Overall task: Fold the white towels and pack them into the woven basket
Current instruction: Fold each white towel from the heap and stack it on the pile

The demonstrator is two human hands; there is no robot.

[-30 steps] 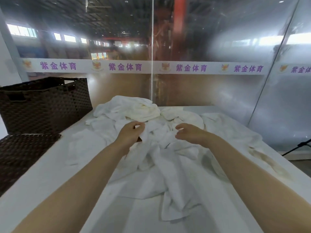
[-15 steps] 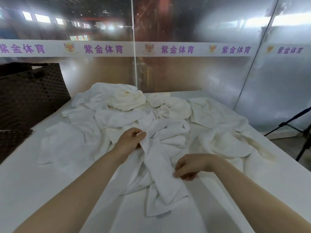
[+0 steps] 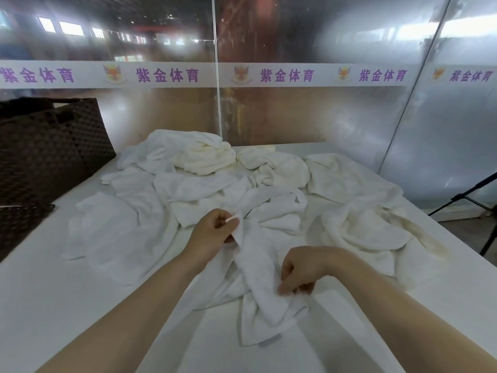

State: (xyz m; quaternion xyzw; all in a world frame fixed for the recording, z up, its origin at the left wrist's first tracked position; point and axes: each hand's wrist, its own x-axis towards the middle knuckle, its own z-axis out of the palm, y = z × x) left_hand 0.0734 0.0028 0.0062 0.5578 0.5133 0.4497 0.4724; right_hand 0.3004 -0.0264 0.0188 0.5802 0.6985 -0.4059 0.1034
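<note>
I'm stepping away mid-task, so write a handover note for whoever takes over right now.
Left hand pinches an upper edge of one white towel; right hand pinches the same towel lower down, nearer you.
That towel lies crumpled on the white table, not yet spread flat.
The other towels lie unfolded in a loose heap behind it.
The woven basket stands at the table's far left; its inside is out of sight.
Done: no folded towel is visible.
Left: fold each towel and pack it in the basket.

A white bench [image 3: 40,286] carries a heap of crumpled white towels [image 3: 215,189]; a dark woven basket [image 3: 51,149] stands at its left edge.
</note>
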